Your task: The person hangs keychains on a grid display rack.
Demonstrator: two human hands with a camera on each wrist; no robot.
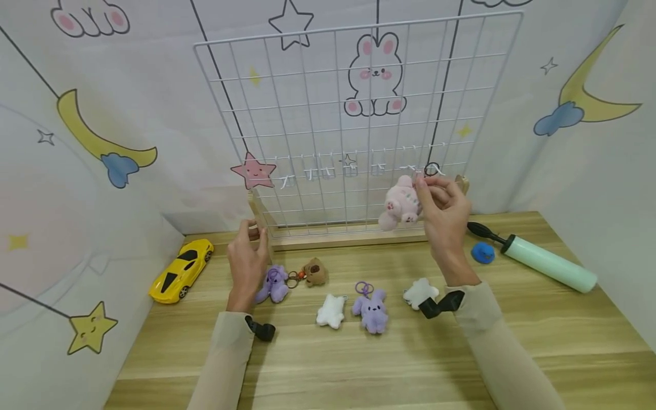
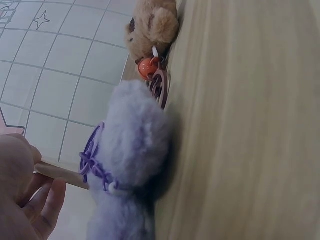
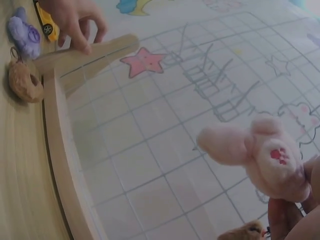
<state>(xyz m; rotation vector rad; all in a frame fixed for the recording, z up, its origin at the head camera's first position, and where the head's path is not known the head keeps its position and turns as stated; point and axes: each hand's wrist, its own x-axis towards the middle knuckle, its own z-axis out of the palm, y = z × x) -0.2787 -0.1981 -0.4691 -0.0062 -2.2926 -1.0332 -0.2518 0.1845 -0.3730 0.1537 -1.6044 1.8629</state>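
Note:
My right hand holds a pink plush keychain up before the white wire grid. A dark ring shows above the fingertips by the grid's hooks; whether it sits on a hook I cannot tell. My left hand grips the wooden side post of the grid's stand between thumb and fingers. Below that hand lie a purple plush keychain with a purple ring and a brown plush keychain with an orange bell.
Nearer on the table lie a white star plush, another purple plush and a white plush. A yellow toy car stands left. A blue toy and a green pump lie right. Fabric walls enclose the table.

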